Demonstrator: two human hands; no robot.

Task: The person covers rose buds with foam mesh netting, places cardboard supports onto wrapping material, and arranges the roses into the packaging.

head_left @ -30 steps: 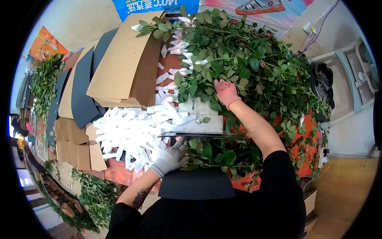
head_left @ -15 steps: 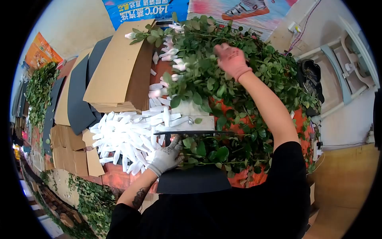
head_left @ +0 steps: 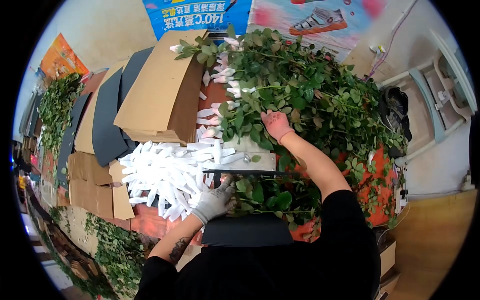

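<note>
My left hand point(head_left: 214, 202), in a pale grey glove, is beside the white sleeves, its fingers curled at the end of a few leafy rose stems point(head_left: 280, 197). What it grips is hidden. My right hand point(head_left: 276, 126), in a pink glove, is closed at the near edge of a large pile of roses point(head_left: 320, 85); leaves partly cover its fingers, and a stem appears to be in them. The rose buds point(head_left: 225, 75) point left and wear white sleeves. A heap of loose white sleeves point(head_left: 165, 175) lies left of a metal plate point(head_left: 260, 161).
A thin black bar point(head_left: 250, 172) crosses above the near stems, with a black pad point(head_left: 247, 231) before my body. Stacked cardboard sheets point(head_left: 155, 90) and dark sheets point(head_left: 106, 120) stand at the left. A shoe point(head_left: 395, 112) and white chair frame point(head_left: 425, 85) are at the right.
My right hand has come down and toward me from over the rose pile and is now closed. My left hand stays by the near stems. The whole view has shifted slightly.
</note>
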